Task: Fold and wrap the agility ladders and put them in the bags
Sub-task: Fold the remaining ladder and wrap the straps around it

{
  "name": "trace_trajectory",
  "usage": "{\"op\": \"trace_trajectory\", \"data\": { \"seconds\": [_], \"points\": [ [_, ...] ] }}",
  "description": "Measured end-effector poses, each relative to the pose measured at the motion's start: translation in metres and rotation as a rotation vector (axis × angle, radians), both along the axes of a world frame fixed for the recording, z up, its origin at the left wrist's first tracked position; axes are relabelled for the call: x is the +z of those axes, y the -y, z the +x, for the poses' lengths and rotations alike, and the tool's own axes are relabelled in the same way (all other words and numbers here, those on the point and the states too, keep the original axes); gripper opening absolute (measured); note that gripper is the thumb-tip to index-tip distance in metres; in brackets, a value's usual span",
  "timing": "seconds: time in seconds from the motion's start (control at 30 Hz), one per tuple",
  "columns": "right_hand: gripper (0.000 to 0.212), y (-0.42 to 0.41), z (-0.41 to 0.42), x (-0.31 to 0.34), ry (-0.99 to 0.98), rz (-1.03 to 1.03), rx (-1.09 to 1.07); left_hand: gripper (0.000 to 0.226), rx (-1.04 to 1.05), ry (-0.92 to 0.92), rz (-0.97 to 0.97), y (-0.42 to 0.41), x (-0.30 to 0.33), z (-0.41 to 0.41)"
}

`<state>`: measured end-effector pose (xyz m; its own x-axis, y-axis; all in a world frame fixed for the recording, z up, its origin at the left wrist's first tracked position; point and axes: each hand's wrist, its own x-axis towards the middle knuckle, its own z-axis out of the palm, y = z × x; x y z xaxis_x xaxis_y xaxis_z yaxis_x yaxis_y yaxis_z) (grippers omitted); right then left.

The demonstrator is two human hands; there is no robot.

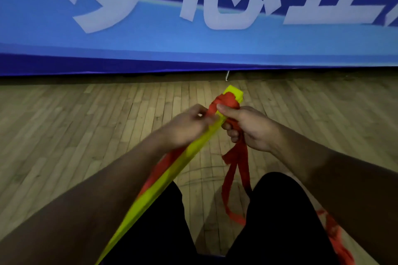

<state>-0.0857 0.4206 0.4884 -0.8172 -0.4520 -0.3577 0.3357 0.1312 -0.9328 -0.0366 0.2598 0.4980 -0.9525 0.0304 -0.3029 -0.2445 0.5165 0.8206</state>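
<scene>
The agility ladder is a stacked bundle of yellow rungs [172, 170] pointing away from me, from my lap up to its far end near the wall. A red strap [226, 101] is wound around the far end. My left hand [187, 127] pinches the red strap against the bundle's left side. My right hand [249, 127] grips the bundle and the strap from the right, thumb on top. Loose red strap [234, 170] hangs down from my right hand to the floor between my knees. No bag is in view.
I sit on a wooden plank floor [64, 127], my legs in black trousers [280, 211] at the bottom. A blue banner [150, 38] with large white characters runs along the wall just ahead. More red strap [331, 232] lies by my right leg.
</scene>
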Motion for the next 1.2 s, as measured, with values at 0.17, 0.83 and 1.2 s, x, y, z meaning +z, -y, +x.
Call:
{"op": "trace_trajectory", "data": {
  "seconds": [0.17,0.83,1.2],
  "points": [
    [0.033,-0.006,0.002,0.01,0.065,-0.165,0.23,0.054,-0.088,0.272,0.685,0.026,0.003,0.009],
    [0.054,0.008,0.017,-0.012,-0.305,0.431,-0.138,0.022,-0.082,-0.012,-0.026,0.003,-0.019,0.009],
    [0.04,0.025,0.012,-0.005,-0.042,0.283,-0.25,0.043,-0.079,-0.157,-0.643,-0.042,-0.034,0.011]
  ]
}}
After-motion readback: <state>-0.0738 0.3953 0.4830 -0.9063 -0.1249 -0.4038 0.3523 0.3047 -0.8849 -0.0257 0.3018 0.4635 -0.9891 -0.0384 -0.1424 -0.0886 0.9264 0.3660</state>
